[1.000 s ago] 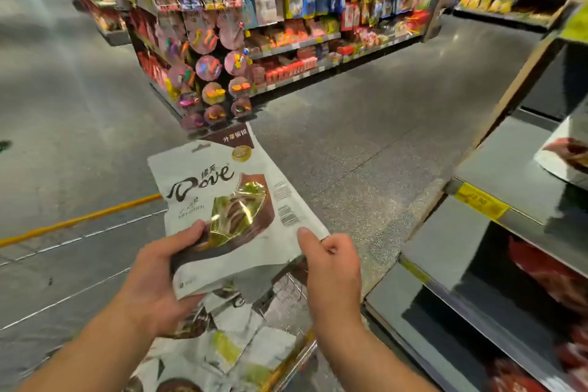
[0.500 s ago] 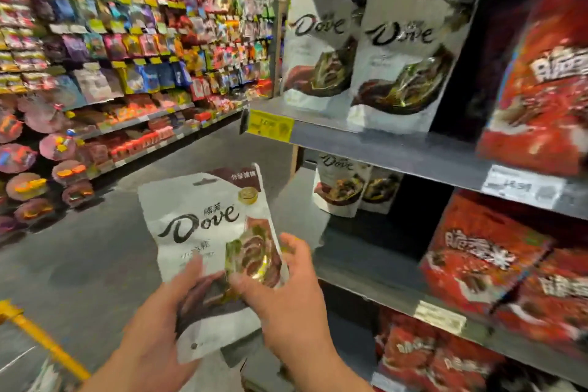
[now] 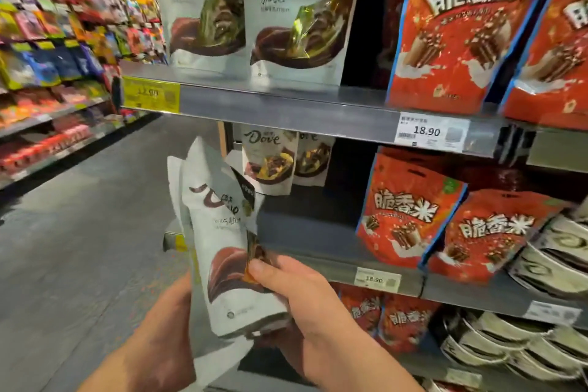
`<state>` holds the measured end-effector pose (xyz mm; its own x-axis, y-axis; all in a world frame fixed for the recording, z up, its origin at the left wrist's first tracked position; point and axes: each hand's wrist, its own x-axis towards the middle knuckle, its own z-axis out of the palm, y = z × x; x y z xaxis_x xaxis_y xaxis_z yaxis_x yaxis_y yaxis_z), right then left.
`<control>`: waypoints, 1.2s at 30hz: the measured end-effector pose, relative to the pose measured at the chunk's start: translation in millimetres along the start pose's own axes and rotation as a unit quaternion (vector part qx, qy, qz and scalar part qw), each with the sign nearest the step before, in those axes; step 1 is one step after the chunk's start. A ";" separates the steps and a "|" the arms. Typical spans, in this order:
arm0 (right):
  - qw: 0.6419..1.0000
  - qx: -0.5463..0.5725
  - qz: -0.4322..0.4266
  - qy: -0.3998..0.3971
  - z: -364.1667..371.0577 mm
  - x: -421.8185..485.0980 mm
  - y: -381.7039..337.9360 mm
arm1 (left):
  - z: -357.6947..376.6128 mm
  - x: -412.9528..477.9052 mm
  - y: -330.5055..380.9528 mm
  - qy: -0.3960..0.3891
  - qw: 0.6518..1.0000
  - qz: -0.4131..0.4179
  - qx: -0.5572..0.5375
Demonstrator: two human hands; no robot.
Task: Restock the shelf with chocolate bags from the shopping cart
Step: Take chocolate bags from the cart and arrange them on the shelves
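Cart had dropped out of view versus a second earlier: the person had turned to the shelf (image 3: 311,232) and closed in. The bag (image 3: 219,232) sat at 6 o'clock, upright, twisted near edge-on rather than face-on as before. It was not yet on the shelf, hanging just left of its front edge. The right hand (image 3: 311,305) pinched the bag's lower right, thumb on the front, fingers curled behind. The left hand (image 3: 159,337) lay against the lower left edge with its fingers hidden, so its grip couldn't be told. Bare shelf lay at the bag's 3 o'clock, in front of two Dove bags (image 3: 270,159) at the back. Judgement: carry done, placement pending. Next move needs the bag turned face-out and stood upright.
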<state>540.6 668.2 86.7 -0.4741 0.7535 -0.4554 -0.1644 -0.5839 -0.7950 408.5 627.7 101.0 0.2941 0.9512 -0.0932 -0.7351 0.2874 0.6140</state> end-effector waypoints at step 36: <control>0.898 -0.084 -0.182 0.391 -120.0 201.3 -96.5 | -121.6 222.3 81.7 0.298 0.834 0.131 0.446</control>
<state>564.8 912.5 23.7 0.3482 0.9052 -0.2435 -0.0221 -0.2518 -0.9675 339.6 876.3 35.2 -0.3573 0.9310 -0.0740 0.0985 0.1164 0.9883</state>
